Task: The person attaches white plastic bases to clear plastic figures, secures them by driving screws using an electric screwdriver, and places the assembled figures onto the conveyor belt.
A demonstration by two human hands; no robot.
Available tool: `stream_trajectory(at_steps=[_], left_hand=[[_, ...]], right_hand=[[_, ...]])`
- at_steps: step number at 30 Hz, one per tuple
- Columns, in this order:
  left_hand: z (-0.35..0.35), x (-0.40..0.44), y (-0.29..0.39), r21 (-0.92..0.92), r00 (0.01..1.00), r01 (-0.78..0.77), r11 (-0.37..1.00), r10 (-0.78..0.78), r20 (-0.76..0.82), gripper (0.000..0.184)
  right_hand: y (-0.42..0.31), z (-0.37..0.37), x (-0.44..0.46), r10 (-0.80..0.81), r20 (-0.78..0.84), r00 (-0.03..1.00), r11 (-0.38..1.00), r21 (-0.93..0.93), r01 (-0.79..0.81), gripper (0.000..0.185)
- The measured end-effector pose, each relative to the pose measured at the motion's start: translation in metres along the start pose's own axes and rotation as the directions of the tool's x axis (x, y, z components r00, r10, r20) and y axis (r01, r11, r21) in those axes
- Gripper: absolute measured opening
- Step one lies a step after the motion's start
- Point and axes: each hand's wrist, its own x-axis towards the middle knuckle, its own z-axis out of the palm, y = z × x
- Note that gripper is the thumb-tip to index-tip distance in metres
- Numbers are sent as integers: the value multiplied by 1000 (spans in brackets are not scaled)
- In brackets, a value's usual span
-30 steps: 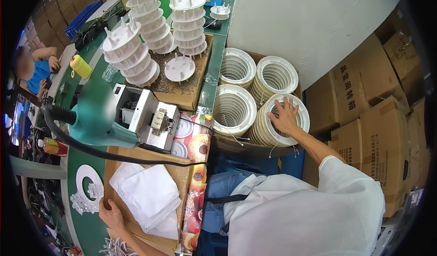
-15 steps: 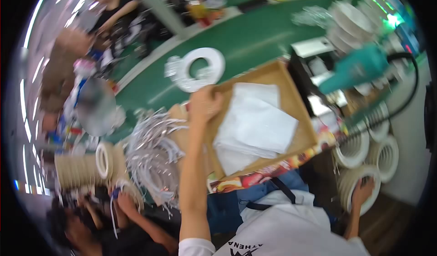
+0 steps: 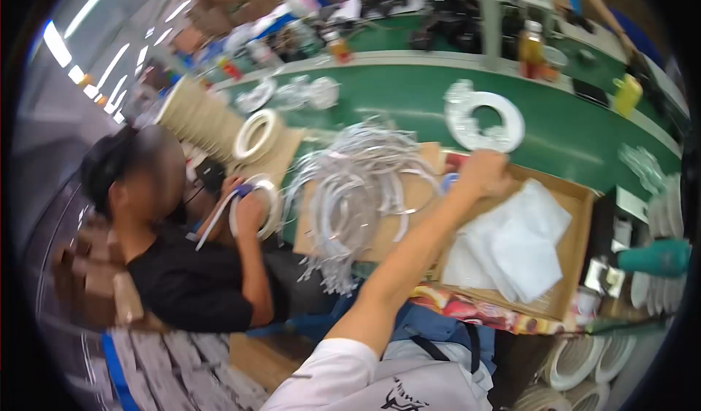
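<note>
My left hand (image 3: 485,174) is at the far left corner of a shallow cardboard box (image 3: 580,254), its fingers curled over the rim. Folded white translucent plastic sheets or bags (image 3: 515,239) lie inside the box. Just beyond the hand, a white ring (image 3: 504,115) with clear plastic on it rests on the green table (image 3: 405,82). A small blue round thing (image 3: 450,182) shows beside my wrist. My right hand is out of view.
A large bundle of white cables (image 3: 350,192) lies on cardboard left of the box. A co-worker (image 3: 190,272) sits farther left, holding a white coil (image 3: 266,206). A teal power tool (image 3: 657,258) is at right; white reels (image 3: 573,363) stand below.
The view has swung left, so the box and table shift rightward and the co-worker comes into view. My right hand, earlier at a white reel, has left view. My left hand stays at the box corner.
</note>
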Motion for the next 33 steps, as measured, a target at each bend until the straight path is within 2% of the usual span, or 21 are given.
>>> stream_trajectory(at_steps=[1,2,3,4,5,6,7,10,16,20,22,25,27,31,33], left_hand=[[-5,3,8,24,989,75,997,-77,122,27],[-12,4,16,-36,969,170,985,-160,187,30],[-11,2,19,-107,987,95,990,-79,141,29],[-4,8,17,-35,979,78,996,-70,190,27],[13,7,-4,-26,992,-27,999,29,119,27],[4,4,1,-49,995,-94,994,95,14,23],[0,4,6,-38,997,-72,997,73,39,24],[2,3,3,-82,998,-51,995,53,18,25],[2,4,5,-80,998,-62,995,61,-12,25],[3,2,5,-71,998,-63,996,62,-8,26],[2,1,5,-85,997,-70,994,66,-45,25],[2,4,5,-116,995,-89,989,82,-65,24],[2,5,0,-257,997,-53,965,37,-64,25],[-8,22,9,-307,998,-35,951,20,-52,26],[-17,42,32,-262,991,-132,956,132,-17,27]], right_hand=[[-30,-39,15,31,160,987,998,42,-38,72],[-32,-55,10,90,319,943,991,66,-117,74],[-6,-12,1,72,297,952,993,72,-98,69],[17,25,-6,54,275,960,994,77,-78,66],[21,33,-19,88,220,972,995,22,-95,66],[21,29,-18,106,307,946,989,70,-133,69],[15,21,-17,147,315,938,969,144,-200,75],[11,11,-17,116,296,948,956,227,-188,77],[7,2,-12,121,340,933,939,266,-219,78],[6,1,-14,129,294,947,953,227,-200,74],[5,-4,-11,136,364,921,939,249,-237,78],[3,-8,-10,151,367,918,936,247,-252,78],[4,-10,-11,149,376,914,936,244,-253,78],[1,-26,-4,167,448,878,930,225,-292,77],[6,-21,-6,162,442,882,925,244,-292,78]])
